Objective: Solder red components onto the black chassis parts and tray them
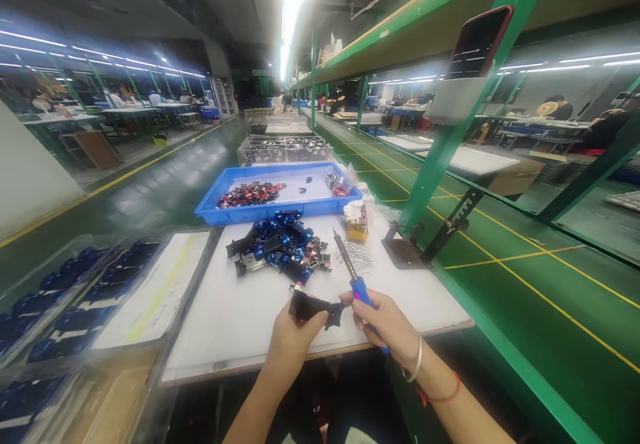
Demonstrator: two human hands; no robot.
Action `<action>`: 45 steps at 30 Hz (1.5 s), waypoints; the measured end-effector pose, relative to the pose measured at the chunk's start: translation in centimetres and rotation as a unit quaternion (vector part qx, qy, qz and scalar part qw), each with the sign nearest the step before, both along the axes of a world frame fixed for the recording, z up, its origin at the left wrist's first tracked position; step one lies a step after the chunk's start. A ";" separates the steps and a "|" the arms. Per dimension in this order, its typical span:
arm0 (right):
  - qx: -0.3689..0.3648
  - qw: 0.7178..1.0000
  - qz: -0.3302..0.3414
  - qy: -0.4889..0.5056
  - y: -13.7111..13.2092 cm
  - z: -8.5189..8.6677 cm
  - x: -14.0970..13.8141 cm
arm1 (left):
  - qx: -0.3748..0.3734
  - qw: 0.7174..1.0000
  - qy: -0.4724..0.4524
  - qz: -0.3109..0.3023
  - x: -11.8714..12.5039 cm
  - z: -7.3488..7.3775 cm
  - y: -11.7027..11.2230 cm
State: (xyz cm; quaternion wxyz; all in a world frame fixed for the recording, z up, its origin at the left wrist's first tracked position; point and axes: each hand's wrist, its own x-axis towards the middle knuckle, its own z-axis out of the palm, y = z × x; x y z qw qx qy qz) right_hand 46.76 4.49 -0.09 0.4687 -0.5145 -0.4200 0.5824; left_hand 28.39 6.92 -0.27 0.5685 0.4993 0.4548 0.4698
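Observation:
My left hand point(293, 337) is closed round a small black plastic part point(313, 309), held just above the near edge of the white work board point(240, 317). My right hand point(385, 324) grips the blue handle of a soldering iron point(350, 271); its metal tip points up and away toward a heap of blue and black parts point(280, 247). The two hands are close together, the iron handle just right of the black part.
A blue tray point(280, 194) with red and black pieces lies behind the heap. Clear blister trays of blue parts point(65, 297) stand at the left. A yellow sponge holder point(357, 227), an iron stand point(405, 251), a green frame post point(450, 124) and a phone point(477, 41) are at the right.

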 end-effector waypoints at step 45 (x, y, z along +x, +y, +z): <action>-0.004 0.991 -0.051 -0.124 1.1 0.1 1.1 | -0.143 0.972 -0.139 -0.128 1.3 -1.8 1.7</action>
